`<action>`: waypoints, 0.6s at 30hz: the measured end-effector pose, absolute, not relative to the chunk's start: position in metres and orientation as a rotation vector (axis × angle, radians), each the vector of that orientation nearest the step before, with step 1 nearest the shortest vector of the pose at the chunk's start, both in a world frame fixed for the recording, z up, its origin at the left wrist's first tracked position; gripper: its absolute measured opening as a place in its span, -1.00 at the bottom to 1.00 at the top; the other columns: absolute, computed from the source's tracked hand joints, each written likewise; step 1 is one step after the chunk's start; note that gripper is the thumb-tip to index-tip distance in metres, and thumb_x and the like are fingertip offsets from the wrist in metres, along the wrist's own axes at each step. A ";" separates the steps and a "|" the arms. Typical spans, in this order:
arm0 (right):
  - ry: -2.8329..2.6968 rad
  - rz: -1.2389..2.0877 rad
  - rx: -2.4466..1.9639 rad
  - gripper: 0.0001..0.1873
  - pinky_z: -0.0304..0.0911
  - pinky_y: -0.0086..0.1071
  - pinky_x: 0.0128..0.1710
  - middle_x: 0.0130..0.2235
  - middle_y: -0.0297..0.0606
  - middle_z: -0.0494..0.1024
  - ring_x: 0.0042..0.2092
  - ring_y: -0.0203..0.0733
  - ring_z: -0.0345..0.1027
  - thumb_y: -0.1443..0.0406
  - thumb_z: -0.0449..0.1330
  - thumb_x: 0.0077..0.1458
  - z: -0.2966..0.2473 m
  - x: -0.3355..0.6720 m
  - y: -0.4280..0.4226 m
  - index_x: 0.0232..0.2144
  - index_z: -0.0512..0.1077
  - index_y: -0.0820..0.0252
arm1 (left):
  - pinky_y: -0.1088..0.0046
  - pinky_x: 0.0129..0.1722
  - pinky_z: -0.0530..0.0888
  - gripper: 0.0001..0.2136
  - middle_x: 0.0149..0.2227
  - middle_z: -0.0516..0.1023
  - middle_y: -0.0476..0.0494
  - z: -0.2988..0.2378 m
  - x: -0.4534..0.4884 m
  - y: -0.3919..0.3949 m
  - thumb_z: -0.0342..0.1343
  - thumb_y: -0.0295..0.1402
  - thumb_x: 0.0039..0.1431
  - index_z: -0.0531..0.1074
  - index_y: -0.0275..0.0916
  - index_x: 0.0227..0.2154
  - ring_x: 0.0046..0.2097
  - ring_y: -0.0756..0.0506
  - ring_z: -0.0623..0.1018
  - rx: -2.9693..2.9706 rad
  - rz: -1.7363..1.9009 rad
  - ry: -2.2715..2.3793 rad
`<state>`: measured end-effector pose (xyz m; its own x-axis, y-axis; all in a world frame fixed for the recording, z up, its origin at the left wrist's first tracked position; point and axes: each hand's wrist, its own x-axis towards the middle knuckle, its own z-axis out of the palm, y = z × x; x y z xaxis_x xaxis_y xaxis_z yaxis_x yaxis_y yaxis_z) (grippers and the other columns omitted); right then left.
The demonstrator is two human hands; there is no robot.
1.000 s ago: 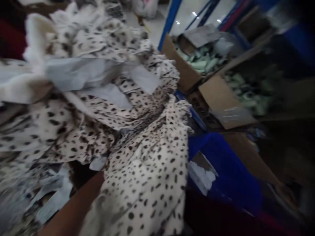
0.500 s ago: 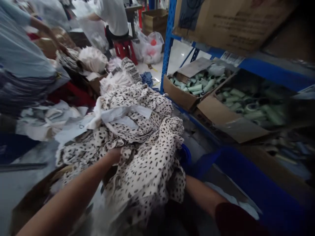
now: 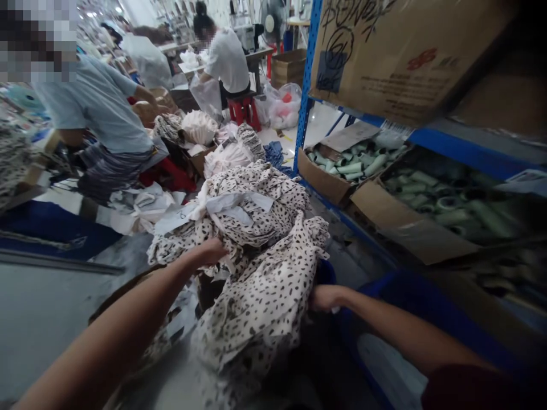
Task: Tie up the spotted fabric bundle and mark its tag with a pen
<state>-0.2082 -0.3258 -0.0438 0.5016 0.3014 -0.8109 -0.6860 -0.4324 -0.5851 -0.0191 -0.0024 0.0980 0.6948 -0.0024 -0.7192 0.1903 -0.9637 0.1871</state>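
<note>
In the workshop, our left hand [image 3: 206, 252] grip is clenched in a leopard-print fabric pile [image 3: 260, 273] on the grey floor [image 3: 47, 319], beside blue steel shelving [image 3: 306, 97]; our right hand [image 3: 328, 297] grip, at the pile's edge, we cannot tell.

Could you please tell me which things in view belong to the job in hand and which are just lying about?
Job in hand:
- left hand
- right hand
- spotted cream fabric
- white sheet on the fabric

Just lying about:
- blue metal shelving
- cardboard boxes of pale green rolls
- blue crate
- red stool
</note>
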 end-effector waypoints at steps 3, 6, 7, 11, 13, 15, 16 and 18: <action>0.384 1.228 -1.489 -0.92 -0.02 -0.62 -0.60 -0.55 -0.38 0.11 -0.58 -0.45 -0.05 0.54 0.04 0.03 -0.026 -0.226 -0.322 -0.43 0.18 0.38 | 0.58 -0.65 0.07 -0.64 -0.72 0.09 0.06 0.104 -0.055 0.008 -0.10 -0.10 0.27 0.22 -0.21 -0.57 -0.66 0.05 0.13 2.179 -1.158 0.527; 0.387 1.181 -1.393 -0.86 -0.06 -0.61 -0.62 -0.54 -0.40 0.03 -0.61 -0.45 -0.14 0.52 -0.09 0.00 -0.004 -0.238 -0.326 -0.35 0.15 0.32 | 0.69 -0.67 0.00 -0.67 -0.67 0.05 0.14 0.104 -0.080 0.020 -0.12 -0.15 0.30 0.18 -0.24 -0.53 -0.66 0.13 0.06 1.729 -1.082 0.739; 0.376 1.185 -1.390 -0.87 -0.07 -0.59 -0.64 -0.55 -0.40 0.02 -0.62 -0.42 -0.12 0.51 -0.12 0.03 0.004 -0.240 -0.330 -0.33 0.15 0.31 | 0.71 -0.68 -0.01 -0.67 -0.67 0.04 0.14 0.103 -0.083 0.024 -0.12 -0.19 0.31 0.17 -0.24 -0.54 -0.66 0.14 0.06 1.613 -1.040 0.782; 0.354 1.173 -1.531 -0.80 -0.17 -0.54 -0.72 -0.60 -0.37 0.03 -0.66 -0.37 -0.11 0.34 -0.10 0.29 0.031 -0.240 -0.349 -0.36 0.21 0.33 | 0.76 -0.70 0.02 -0.64 -0.68 -0.01 0.16 0.093 -0.084 0.040 -0.17 -0.28 0.35 0.05 -0.23 -0.59 -0.68 0.18 0.07 1.279 -0.864 0.886; 0.340 1.106 -1.649 -0.73 -0.25 -0.57 -0.72 -0.61 -0.34 0.07 -0.65 -0.41 -0.13 0.30 -0.03 0.33 0.044 -0.237 -0.350 -0.41 0.26 0.37 | 0.76 -0.70 0.04 -0.62 -0.68 -0.03 0.16 0.085 -0.083 0.045 -0.19 -0.30 0.37 0.01 -0.23 -0.60 -0.68 0.18 0.08 1.181 -0.787 0.912; 0.298 1.058 -1.716 -0.72 -0.28 -0.57 -0.71 -0.60 -0.32 0.10 -0.64 -0.43 -0.12 0.32 0.02 0.32 0.053 -0.232 -0.341 -0.44 0.28 0.40 | 0.74 -0.70 0.06 -0.62 -0.67 -0.03 0.16 0.076 -0.083 0.047 -0.19 -0.31 0.37 0.02 -0.23 -0.60 -0.67 0.18 0.09 1.126 -0.726 0.929; 0.268 1.048 -1.720 -0.72 -0.25 -0.57 -0.70 -0.59 -0.32 0.10 -0.64 -0.43 -0.12 0.32 0.02 0.33 0.055 -0.228 -0.331 -0.42 0.28 0.40 | 0.73 -0.70 0.07 -0.62 -0.66 -0.02 0.16 0.073 -0.083 0.046 -0.17 -0.30 0.38 0.04 -0.24 -0.60 -0.66 0.17 0.09 1.111 -0.703 0.937; 0.210 1.036 -1.700 -0.70 -0.21 -0.55 -0.68 -0.58 -0.35 0.06 -0.63 -0.41 -0.13 0.27 -0.03 0.39 0.052 -0.214 -0.302 -0.36 0.28 0.37 | 0.71 -0.70 0.07 -0.64 -0.64 0.01 0.16 0.068 -0.083 0.041 -0.15 -0.30 0.37 0.07 -0.25 -0.58 -0.65 0.17 0.09 1.106 -0.675 0.951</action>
